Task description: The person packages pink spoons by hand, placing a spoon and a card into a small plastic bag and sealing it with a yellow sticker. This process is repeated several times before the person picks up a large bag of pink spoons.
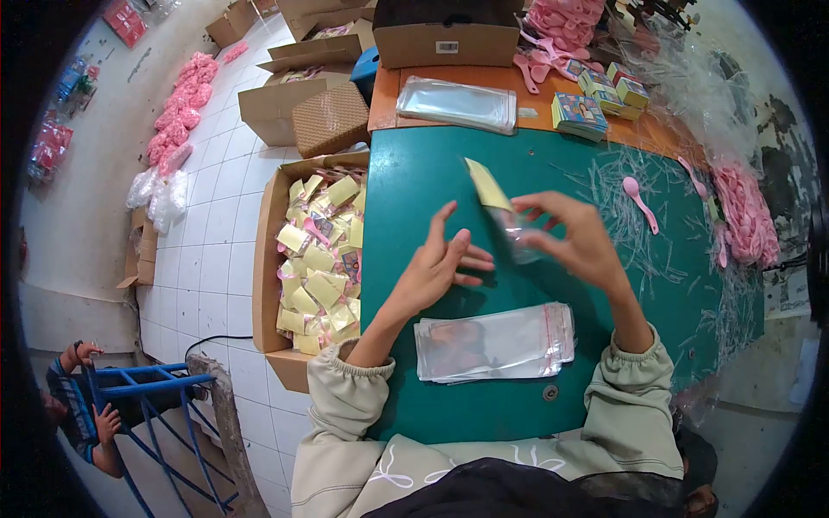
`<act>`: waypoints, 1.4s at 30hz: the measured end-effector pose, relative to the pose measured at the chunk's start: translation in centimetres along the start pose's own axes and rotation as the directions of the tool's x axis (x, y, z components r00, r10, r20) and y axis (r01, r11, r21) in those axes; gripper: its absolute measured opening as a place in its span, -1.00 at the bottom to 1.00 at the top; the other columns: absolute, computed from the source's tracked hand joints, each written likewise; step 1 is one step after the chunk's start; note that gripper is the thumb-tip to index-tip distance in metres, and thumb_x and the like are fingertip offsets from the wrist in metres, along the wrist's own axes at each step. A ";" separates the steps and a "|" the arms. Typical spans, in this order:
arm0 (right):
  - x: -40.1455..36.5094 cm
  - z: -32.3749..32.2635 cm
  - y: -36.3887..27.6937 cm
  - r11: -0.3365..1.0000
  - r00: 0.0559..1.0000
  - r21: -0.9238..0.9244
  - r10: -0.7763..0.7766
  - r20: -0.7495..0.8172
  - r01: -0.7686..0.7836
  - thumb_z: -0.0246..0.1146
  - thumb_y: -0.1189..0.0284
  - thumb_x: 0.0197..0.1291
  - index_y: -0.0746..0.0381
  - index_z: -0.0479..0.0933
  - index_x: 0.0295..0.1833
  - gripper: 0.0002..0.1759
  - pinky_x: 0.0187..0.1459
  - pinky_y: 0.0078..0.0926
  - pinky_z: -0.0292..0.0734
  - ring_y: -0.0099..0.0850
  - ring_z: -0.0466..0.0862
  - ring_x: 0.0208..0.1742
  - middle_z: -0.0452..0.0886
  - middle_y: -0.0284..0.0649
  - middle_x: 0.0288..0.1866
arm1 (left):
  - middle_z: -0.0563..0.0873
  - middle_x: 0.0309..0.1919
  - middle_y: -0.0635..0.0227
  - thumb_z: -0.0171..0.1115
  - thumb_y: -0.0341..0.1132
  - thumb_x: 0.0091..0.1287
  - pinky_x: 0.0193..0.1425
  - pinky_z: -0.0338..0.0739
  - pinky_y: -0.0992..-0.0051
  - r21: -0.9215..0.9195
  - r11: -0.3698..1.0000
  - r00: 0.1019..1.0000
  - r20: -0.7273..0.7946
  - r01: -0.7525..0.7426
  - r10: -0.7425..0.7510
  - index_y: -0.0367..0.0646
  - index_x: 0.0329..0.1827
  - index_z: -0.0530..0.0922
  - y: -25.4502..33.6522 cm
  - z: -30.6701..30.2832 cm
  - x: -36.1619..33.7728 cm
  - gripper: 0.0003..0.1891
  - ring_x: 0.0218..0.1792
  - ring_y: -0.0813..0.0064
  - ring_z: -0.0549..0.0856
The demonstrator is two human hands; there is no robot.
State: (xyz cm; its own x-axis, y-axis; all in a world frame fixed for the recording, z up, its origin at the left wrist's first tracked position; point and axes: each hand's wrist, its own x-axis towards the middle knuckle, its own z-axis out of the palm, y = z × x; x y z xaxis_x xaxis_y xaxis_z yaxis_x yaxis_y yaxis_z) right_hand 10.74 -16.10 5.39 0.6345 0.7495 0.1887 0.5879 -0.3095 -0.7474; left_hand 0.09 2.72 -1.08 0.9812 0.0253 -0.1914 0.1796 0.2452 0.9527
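Note:
My right hand (577,235) is pinched on a small clear plastic packet (490,192) with a pale yellow card in it. The packet hangs tilted above the green table, and its lower end is blurred by motion. To its left is my left hand (432,266), fingers apart and holding nothing. A stack of clear plastic bags (492,345) lies flat on the table, closer to my body than both hands. Beyond my right hand, a pink spoon (639,203) rests among thin clear plastic strips (617,181).
At left, a cardboard box (268,250) holds many yellow-carded packets. Along the far edge are more clear bags (458,104), stacks of small printed cards (579,114) and pink spoons (544,60). Bundled pink spoons (747,216) lie at right. A person's hand (106,423) touches a blue metal frame (142,388).

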 end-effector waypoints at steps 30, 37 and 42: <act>-1.6 5.8 0.5 0.963 0.954 -0.166 -0.169 0.246 0.213 0.29 0.45 -0.06 0.23 0.45 -0.37 -0.84 -0.16 -0.29 0.31 -0.23 0.43 -0.14 0.39 -0.18 -0.28 | 0.51 -0.01 0.10 -0.09 -0.40 0.41 0.05 0.54 0.46 -0.162 0.985 0.995 0.082 0.068 -0.055 0.01 0.42 -0.59 -0.2 0.7 -1.7 -0.16 -0.09 0.44 0.59; -1.9 6.2 0.2 0.893 0.881 -0.186 -0.336 0.333 0.411 0.28 0.46 -0.03 0.20 0.41 -0.37 -0.84 -0.16 -0.36 0.28 -0.29 0.42 -0.21 0.38 -0.22 -0.33 | 0.57 -0.22 0.19 -0.11 -0.42 0.43 -0.12 0.62 0.45 0.123 0.980 0.987 -0.050 0.155 -0.149 0.06 0.48 -0.23 -1.3 0.5 -0.4 -0.35 -0.21 0.48 0.64; -1.6 0.8 0.4 0.941 0.764 0.308 -0.301 0.571 0.141 0.23 0.38 0.10 0.24 0.40 -0.36 -0.82 -0.21 -0.44 0.33 -0.40 0.40 -0.27 0.37 -0.27 -0.37 | 0.61 -0.24 0.22 -0.15 -0.47 0.43 -0.09 0.63 0.41 -0.002 0.998 0.995 -0.074 0.062 -0.062 0.06 0.46 -0.14 -2.1 0.4 -0.1 -0.40 -0.18 0.39 0.67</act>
State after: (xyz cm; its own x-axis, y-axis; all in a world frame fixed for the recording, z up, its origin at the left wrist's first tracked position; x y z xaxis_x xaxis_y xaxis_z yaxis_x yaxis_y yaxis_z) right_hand 9.60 -16.96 4.26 0.0210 0.9998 0.0057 0.4884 -0.0053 -0.8726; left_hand -0.39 1.86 -2.94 0.9603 0.0817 -0.2667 0.2395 0.2483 0.9386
